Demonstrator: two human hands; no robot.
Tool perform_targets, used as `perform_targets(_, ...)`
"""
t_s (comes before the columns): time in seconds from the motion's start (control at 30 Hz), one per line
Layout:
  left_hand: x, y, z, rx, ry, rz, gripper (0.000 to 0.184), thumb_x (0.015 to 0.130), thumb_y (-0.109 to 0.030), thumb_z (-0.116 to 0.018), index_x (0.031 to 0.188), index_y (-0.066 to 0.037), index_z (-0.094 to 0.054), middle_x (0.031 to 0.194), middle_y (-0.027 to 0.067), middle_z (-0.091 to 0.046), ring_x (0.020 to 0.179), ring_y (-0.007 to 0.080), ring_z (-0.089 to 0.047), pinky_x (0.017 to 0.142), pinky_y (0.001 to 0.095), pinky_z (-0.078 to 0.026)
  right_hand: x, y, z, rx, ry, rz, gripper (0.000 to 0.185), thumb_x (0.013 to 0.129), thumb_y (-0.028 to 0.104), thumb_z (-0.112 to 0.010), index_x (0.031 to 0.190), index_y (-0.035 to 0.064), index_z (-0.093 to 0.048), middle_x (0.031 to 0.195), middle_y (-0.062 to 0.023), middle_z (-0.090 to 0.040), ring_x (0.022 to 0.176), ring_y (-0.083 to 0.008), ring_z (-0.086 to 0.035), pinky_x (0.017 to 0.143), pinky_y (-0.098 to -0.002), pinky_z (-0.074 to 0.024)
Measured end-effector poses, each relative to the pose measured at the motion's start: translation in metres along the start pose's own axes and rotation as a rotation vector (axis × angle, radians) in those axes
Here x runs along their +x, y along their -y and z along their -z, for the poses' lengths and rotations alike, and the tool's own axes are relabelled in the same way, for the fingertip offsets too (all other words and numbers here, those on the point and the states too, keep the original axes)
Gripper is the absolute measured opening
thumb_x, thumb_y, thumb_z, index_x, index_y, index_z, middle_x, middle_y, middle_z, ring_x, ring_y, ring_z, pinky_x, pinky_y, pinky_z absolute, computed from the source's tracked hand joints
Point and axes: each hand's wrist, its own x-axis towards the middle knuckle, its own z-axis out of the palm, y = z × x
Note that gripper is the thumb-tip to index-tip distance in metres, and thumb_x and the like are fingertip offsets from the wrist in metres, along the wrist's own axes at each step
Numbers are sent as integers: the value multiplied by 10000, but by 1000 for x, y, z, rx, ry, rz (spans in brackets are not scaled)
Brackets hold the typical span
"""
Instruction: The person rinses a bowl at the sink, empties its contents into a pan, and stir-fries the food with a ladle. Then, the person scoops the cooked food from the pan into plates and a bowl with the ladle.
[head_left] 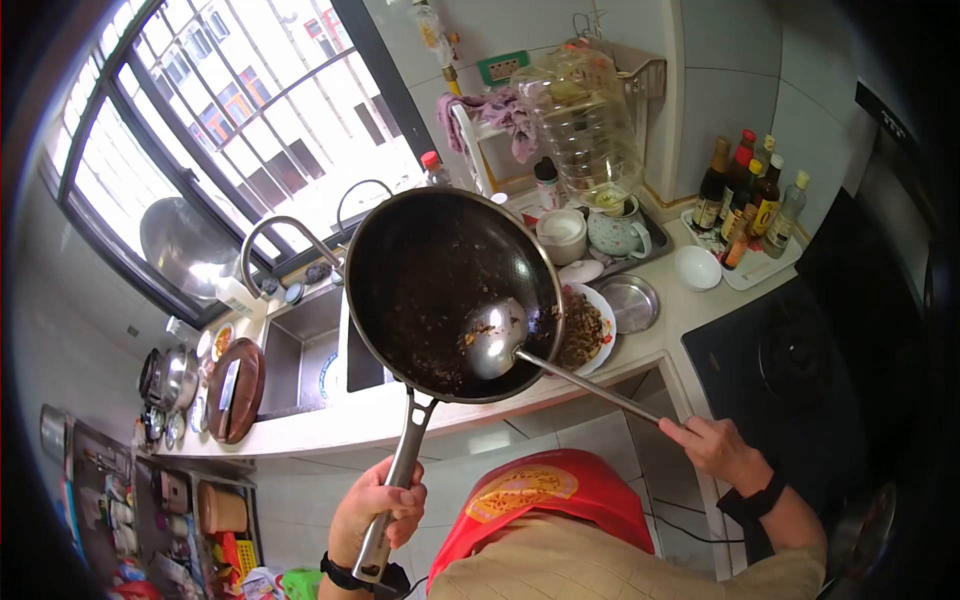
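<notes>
My left hand [383, 503] is wrapped round the metal handle of a dark wok [430, 270], which is tilted so that its inside faces me. Bits of brown food cling to the lower part of the wok. In my right hand [715, 450] is the long handle of a metal ladle [497, 338], whose bowl rests inside the wok near its lower right rim. Just behind that rim, a white plate [606, 350] on the counter holds a pile of brown chopped food, partly hidden by the wok.
A sink [300, 350] lies left of the wok. Beside the plate are a round metal dish [630, 302], a teapot [620, 236] and a white bowl [697, 268]. Several sauce bottles stand on a tray [770, 268]. A dark stove [740, 340] is at right; a knife lies on a round board [250, 390].
</notes>
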Motion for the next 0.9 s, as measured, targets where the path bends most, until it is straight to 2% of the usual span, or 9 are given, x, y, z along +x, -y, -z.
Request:
perform_targets(0.1, 2, -1, 3, -8, 20, 20, 221, 683, 12, -535, 875, 16, -426, 541, 51, -415, 316, 119, -387, 274, 238, -344, 22, 12, -10, -5, -4, -11, 556, 681, -49, -554, 1216, 98, -551, 685, -68, -472, 509, -224, -540, 444, -330, -456)
perform_targets(0.17, 2, -2, 2, -5, 25, 24, 222, 683, 10, -535, 876, 17, -426, 541, 52, -415, 315, 120, -387, 275, 239, -345, 50, 31, -32, 166, -171, -20, 593, 684, -52, -543, 1255, 106, -515, 703, -80, -474, 516, -242, -541, 449, -336, -460)
perform_targets(0.3, 1, -3, 3, 10, 37, 24, 222, 685, 5, -532, 879, 19, -425, 540, 49, -414, 315, 120, -386, 274, 239, -341, 68, 45, -47, 343, -246, -12, 624, 676, -51, -536, 1279, 100, -487, 720, -93, -485, 519, -255, -541, 461, -347, -467)
perform_targets(0.43, 1, -6, 6, -19, 37, 15, 221, 685, 6, -530, 879, 19, -425, 538, 48, -411, 316, 118, -383, 275, 238, -338, -1, 14, 4, 6, 80, -111, 605, 663, -44, -538, 1254, 85, -512, 749, -80, -514, 537, -248, -549, 480, -351, -481)
perform_targets(0.57, -1, -7, 8, -7, 10, 8, 221, 681, 13, -527, 876, 21, -424, 536, 51, -412, 315, 120, -384, 274, 239, -335, 9, 23, 8, -3, -1, -111, 558, 662, -37, -548, 1211, 62, -547, 766, -89, -530, 558, -249, -550, 479, -336, -486)
perform_targets(0.63, 0, -7, 10, 7, 9, 8, 221, 680, 15, -527, 875, 22, -423, 536, 52, -413, 315, 120, -385, 273, 240, -333, 40, 40, -7, -8, -58, 18, 532, 652, -47, -547, 1176, 45, -564, 808, -100, -553, 569, -247, -551, 478, -327, -488)
perform_targets(0.73, -5, -7, 16, 12, 36, 11, 284, 680, 7, -565, 936, 30, -446, 608, 98, -487, 334, 120, -416, 279, 239, -348, 53, 48, -31, 300, -130, -13, 499, 642, -44, -547, 1137, 11, -574, 833, -99, -567, 573, -241, -552, 454, -306, -475)
perform_targets(0.8, -9, -4, 16, -11, 25, 13, 282, 677, 10, -560, 935, 30, -446, 613, 105, -495, 328, 118, -405, 276, 238, -337, 35, 43, -23, 169, -71, 148, 505, 647, -50, -535, 1150, -7, -557, 800, -95, -557, 560, -240, -551, 449, -307, -466)
perform_targets(0.9, -16, 3, 22, -76, 56, 6, 280, 673, 8, -561, 927, 29, -446, 595, 96, -475, 325, 118, -397, 271, 239, -314, 4, 13, 13, 31, 153, 38, 504, 658, -56, -525, 1160, -19, -544, 771, -97, -557, 537, -249, -543, 453, -319, -464)
